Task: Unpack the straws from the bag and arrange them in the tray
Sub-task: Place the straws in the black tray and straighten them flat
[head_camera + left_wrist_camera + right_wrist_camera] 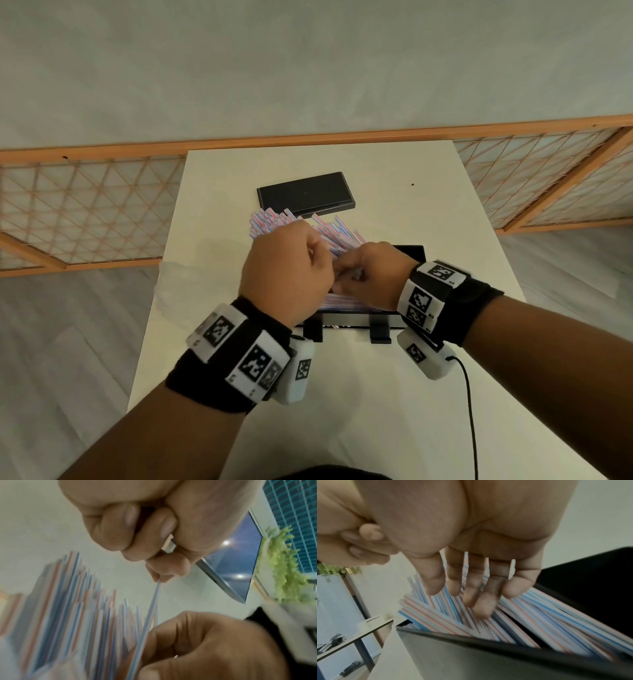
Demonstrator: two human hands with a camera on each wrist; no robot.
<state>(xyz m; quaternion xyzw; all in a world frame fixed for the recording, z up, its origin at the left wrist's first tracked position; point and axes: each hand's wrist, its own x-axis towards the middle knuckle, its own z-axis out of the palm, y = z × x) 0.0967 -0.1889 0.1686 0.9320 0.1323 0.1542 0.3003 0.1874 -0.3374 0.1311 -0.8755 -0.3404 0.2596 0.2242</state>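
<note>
Here, in the head view, a person works over a white worktop, both hands meeting at mid-frame above a black tray heaped with striped straws. The left hand is curled into a loose fist; the right hand bends in beside it. A flat black lid lies just beyond the pile, toward the upper centre. No bag can be made out with certainty.

From the left wrist, the left hand's fingertips pinch the end of a single blue-and-white straw, which runs down to the lower frame past the right hand's knuckles; whether that hand also grips it cannot be told.

From the right wrist, the right hand's fingers are spread and rest on the straws lying slantwise in the tray, some ends jutting over its far rim.

The straws look light, slick and easily kinked; taking them near the ends, or gathering several mid-length, seems the safer hold.
</note>
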